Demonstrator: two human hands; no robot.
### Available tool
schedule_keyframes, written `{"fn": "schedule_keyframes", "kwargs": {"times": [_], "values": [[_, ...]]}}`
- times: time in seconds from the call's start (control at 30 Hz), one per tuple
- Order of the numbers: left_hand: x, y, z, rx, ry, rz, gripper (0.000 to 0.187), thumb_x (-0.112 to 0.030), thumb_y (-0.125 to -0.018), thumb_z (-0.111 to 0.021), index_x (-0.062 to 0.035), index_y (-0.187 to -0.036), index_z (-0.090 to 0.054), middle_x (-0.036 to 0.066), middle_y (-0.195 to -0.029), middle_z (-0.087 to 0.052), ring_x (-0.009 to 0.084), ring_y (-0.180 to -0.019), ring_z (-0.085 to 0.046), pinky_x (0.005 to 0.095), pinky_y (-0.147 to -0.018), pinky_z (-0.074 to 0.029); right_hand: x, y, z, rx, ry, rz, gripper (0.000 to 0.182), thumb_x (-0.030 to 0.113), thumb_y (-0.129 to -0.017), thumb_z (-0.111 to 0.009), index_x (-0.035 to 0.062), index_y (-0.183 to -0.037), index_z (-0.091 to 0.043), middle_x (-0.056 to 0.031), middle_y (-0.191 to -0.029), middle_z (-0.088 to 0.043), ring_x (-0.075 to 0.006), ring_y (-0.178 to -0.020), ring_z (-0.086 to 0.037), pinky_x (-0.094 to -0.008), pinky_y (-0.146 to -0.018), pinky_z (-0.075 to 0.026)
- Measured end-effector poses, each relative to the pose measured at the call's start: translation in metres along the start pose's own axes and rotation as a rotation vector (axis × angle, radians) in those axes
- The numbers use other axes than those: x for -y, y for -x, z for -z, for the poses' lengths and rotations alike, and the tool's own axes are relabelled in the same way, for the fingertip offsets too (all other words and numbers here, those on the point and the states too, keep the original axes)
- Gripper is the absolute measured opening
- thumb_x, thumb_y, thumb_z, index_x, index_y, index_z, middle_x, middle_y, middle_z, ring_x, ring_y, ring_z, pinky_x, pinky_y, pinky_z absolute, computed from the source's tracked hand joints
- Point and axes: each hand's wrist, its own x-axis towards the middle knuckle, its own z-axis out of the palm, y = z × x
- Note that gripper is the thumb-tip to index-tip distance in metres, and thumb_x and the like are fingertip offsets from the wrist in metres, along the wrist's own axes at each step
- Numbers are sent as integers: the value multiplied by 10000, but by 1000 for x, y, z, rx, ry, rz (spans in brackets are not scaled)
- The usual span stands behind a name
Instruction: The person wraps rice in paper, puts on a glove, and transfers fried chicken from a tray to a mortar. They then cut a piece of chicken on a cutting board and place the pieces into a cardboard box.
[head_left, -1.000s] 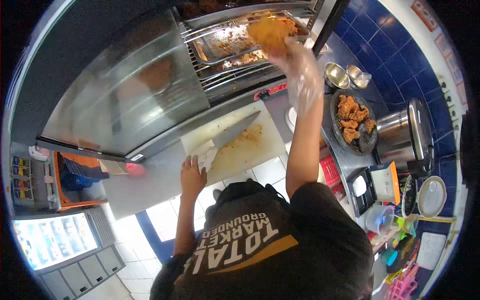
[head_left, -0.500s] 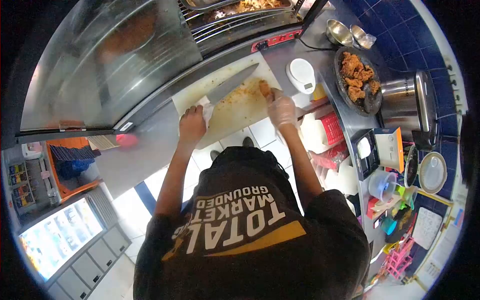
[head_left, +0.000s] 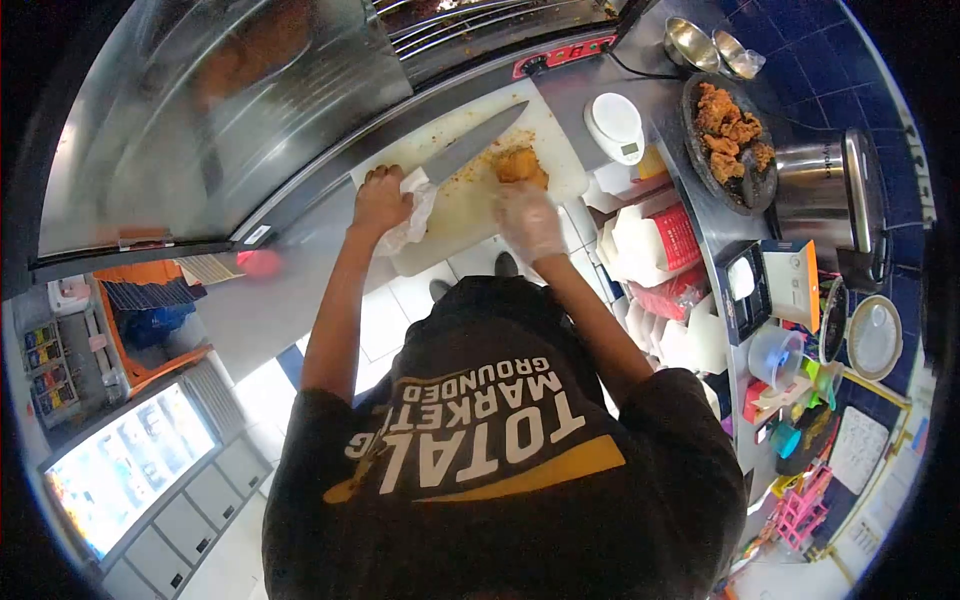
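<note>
A large knife (head_left: 470, 148) lies diagonally across the white cutting board (head_left: 460, 222), its handle end wrapped in white paper (head_left: 416, 205). My left hand (head_left: 383, 203) is closed around that handle end. Near the board's right side sits a piece of brown fried food (head_left: 521, 168), with crumbs around it. My right hand (head_left: 529, 222), in a clear glove, is just below the food and blurred; its fingers cannot be made out.
Right of the board is a white scale (head_left: 616, 121). Beyond it, a dark round stone plate (head_left: 757, 184) holds fried pieces, near metal bowls (head_left: 690, 44) and a steel cooker (head_left: 812, 195). White boxes (head_left: 632, 245) stand below. A glass-fronted cabinet (head_left: 230, 110) borders the board's far side.
The fried piece now lies on the board near my right hand, which has moved slightly left and down. My left hand stays at the knife, and more of the white paper shows.
</note>
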Motion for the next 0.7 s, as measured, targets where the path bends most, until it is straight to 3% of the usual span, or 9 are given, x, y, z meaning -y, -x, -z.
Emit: {"fn": "schedule_keyframes", "kwargs": {"times": [0.03,0.17,0.23,0.3,0.4,0.5,0.57,0.63,0.7], "values": [[2,-2,2,24,74,-18,398,-205,-744,-686,7,-1065,-583,228,-1103,-578,385,-1081,-559,446,-917,-487,18,-9,-1,89,114,99,327,308,-835,-622,34,-1008,-658,-171,-984,-657,-325,-931,-627,-393,-865,-502],[11,-7,1,76,68,-24,390,-204,-745,-680,-25,-1082,-599,225,-1126,-577,383,-1090,-554,449,-917,-482,89,-47,-22,359,-40,-237,493,470,-863,-564,14,-1020,-662,-258,-986,-658,-378,-938,-645,-432,-833,-514],[5,-8,6,107,72,-22,376,-193,-739,-672,-39,-1077,-611,209,-1136,-587,381,-1098,-550,457,-912,-479,88,-53,-65,287,-181,-321,552,516,-856,-561,4,-1042,-652,-283,-989,-650,-386,-939,-645,-447,-818,-520],[15,-11,-3,55,95,-67,368,-194,-732,-671,-50,-1067,-623,201,-1135,-596,378,-1107,-543,457,-923,-467,68,-65,-113,469,-51,-360,592,536,-853,-559,-13,-1063,-633,-270,-992,-649,-372,-955,-648,-448,-822,-519],[11,-11,10,70,133,-83,373,-210,-731,-671,-72,-1076,-637,204,-1085,-618,382,-1072,-560,457,-938,-454,64,-42,-103,115,-242,-328,549,503,-860,-554,-21,-997,-645,-251,-951,-662,-369,-892,-661,-451,-779,-521],[10,-5,16,-11,103,-109,373,-208,-744,-666,-52,-1082,-638,219,-1072,-626,394,-1055,-567,465,-932,-453,46,-45,-90,506,-115,-98,596,461,-743,-675,56,-1175,-607,-200,-1090,-647,-324,-1064,-609,-405,-921,-473],[46,-18,-23,-54,-7,-175,365,-200,-766,-660,-7,-1074,-626,237,-1098,-615,399,-1075,-555,466,-934,-450,39,-40,-52,561,-100,-311,509,414,-772,-670,66,-1142,-628,-184,-1025,-677,-306,-961,-652,-400,-846,-509],[25,-11,-9,-206,-44,-301,429,-260,-841,-651,20,-1157,-576,230,-1087,-610,385,-1071,-560,432,-890,-484,45,-16,40,314,-350,-464,454,374,-796,-658,56,-1119,-633,-179,-969,-686,-297,-893,-662,-396,-802,-518],[-49,9,34,81,590,-84,516,-314,-909,-607,-14,-1309,-484,173,-1073,-616,313,-1047,-586,386,-765,-528,41,11,99,33,-581,-569,400,335,-820,-646,47,-1097,-639,-174,-914,-694,-289,-826,-672,-392,-757,-526]]}}
